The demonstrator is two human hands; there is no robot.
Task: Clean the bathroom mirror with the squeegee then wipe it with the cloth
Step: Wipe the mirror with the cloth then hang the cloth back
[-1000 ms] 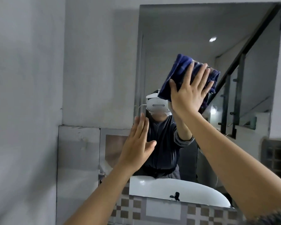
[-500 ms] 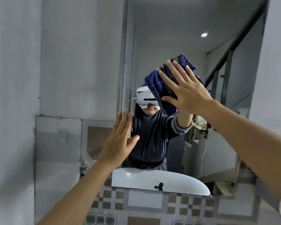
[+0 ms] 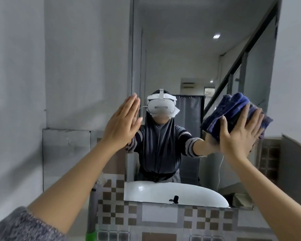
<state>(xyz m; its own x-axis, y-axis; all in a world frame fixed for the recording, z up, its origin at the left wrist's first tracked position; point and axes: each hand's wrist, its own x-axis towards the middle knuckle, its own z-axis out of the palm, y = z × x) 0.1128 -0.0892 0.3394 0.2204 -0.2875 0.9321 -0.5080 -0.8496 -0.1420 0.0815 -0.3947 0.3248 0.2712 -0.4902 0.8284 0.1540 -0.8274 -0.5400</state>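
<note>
Cloth [image 3: 233, 108] has swept from the centre of the mirror [image 3: 189, 58] down to its right edge. We judge the wipe stage under way, with this strip now being covered; no squeegee in view. Left hand [image 3: 122, 124]: flat, fingers straight and together, holding nothing, at the mirror's left edge; contact with the glass we cannot confirm. Right hand [image 3: 240, 134]: fingers spread straight, palm pressing the bunched cloth to the glass. Cloth sits under our right hand, well apart from the left.
</note>
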